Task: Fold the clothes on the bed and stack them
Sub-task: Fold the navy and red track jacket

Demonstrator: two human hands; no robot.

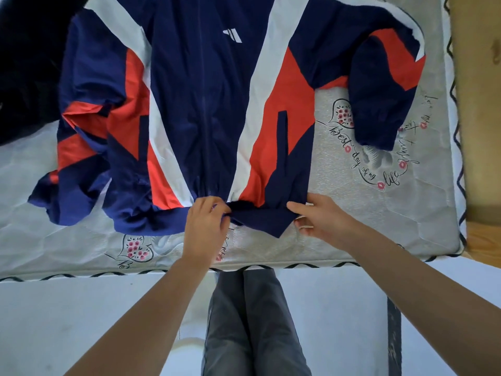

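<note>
- Jacket (195, 104): navy with white and orange-red panels, lying front up and spread flat on the bed (379, 213), its hem toward the person and its zipped front running up the middle.
- Left hand (207, 226): at the jacket's hem just beside the zip line, fingers curled and pinching the navy hem band.
- Right hand (317, 217): at the hem's corner on the other side of the zip, thumb on top and fingers tucked under, gripping the fabric, which is bunched between the two hands.
- Jacket's sleeves: one bent down at the elbow on the right-hand side, its cuff lying on the bed; the other crumpled against the jacket's opposite side.
- Dark garment (29, 71): a black heap at the jacket's far-left shoulder, partly out of frame.
- Person's legs, in grey trousers (252, 321), stand below the jacket's hem against the bed edge.
</note>
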